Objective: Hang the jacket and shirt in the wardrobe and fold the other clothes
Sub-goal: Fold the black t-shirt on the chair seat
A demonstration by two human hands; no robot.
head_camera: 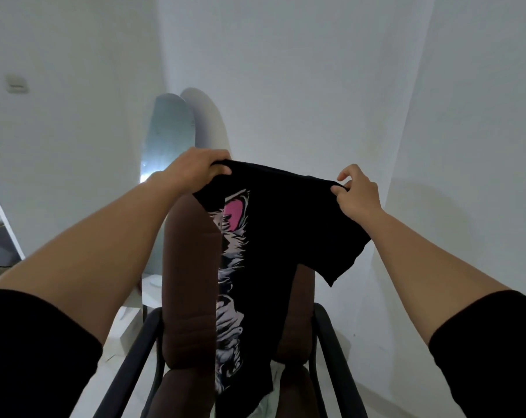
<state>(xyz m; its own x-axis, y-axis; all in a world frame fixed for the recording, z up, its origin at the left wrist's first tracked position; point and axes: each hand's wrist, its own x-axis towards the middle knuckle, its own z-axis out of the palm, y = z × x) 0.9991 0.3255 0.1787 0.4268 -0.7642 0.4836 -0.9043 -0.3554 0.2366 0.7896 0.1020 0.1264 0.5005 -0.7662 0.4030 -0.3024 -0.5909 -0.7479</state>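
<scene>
A black T-shirt with a white and pink print hangs lengthwise in front of me, folded roughly in half so one short sleeve sticks out to the right. My left hand grips its top left corner. My right hand pinches the top right corner between thumb and fingers. The shirt's lower end drapes down over the brown chair. A strip of pale cloth shows on the seat beneath the shirt's hem.
The brown padded chair has black armrests on both sides. A grey-blue skateboard deck leans in the white wall corner behind it. A white shelf edge stands at the far left. White boxes lie on the floor.
</scene>
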